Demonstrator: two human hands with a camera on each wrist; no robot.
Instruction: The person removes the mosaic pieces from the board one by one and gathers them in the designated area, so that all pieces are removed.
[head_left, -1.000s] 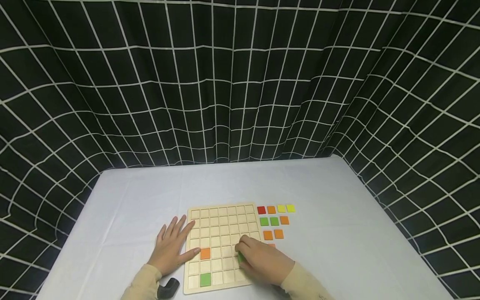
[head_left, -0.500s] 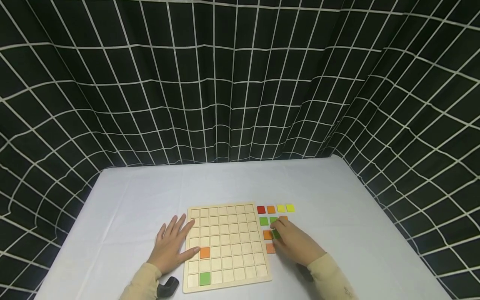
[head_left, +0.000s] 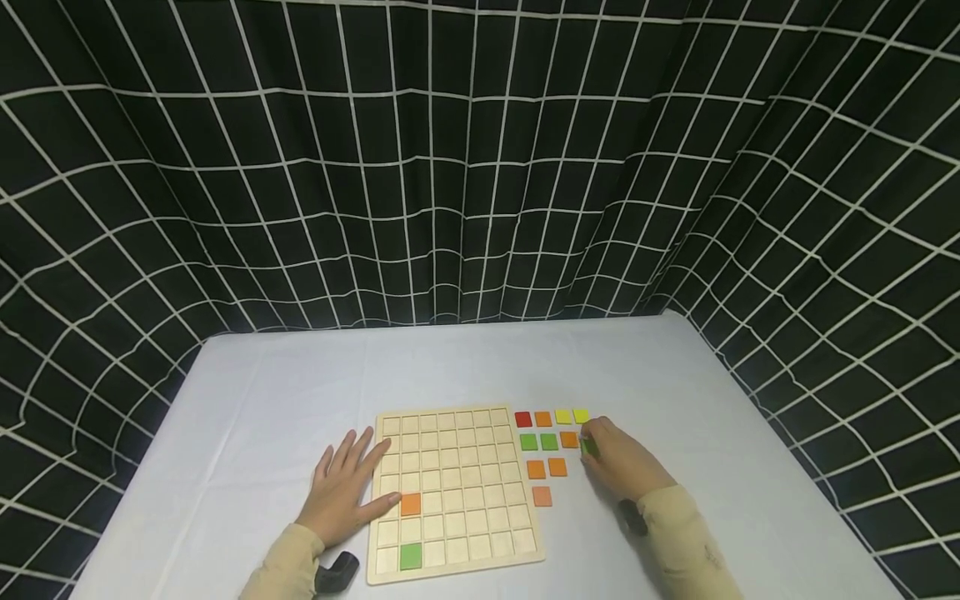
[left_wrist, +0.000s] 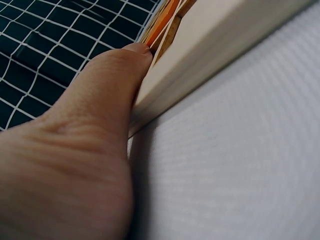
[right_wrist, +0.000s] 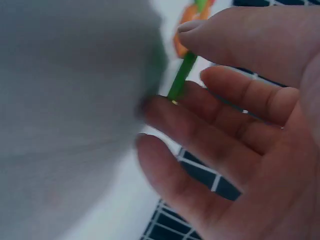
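My right hand (head_left: 624,463) pinches a green square tile (right_wrist: 182,76) between thumb and fingers, just right of the loose tiles. The tile stands edge-on in the right wrist view, low beside the white cloth. My left hand (head_left: 339,493) lies with fingers spread on the left edge of a wooden grid board (head_left: 472,500). Its thumb (left_wrist: 107,75) reaches over the board's raised side in the left wrist view, its tip beside an orange tile (head_left: 410,504). Another green tile (head_left: 410,557) sits in a cell of the board's bottom row.
Loose tiles lie in short rows right of the board: a red one (head_left: 522,419), two yellow (head_left: 562,417), two green (head_left: 528,442) and several orange (head_left: 557,467). A paler orange tile (head_left: 542,497) is nearest the front. White cloth covers the table (head_left: 720,417); a dark gridded curtain (head_left: 450,167) surrounds it.
My right hand has moved with the green tile from over the board, across the loose orange tiles, to the right end of the tile rows. The left hand has stayed in place.
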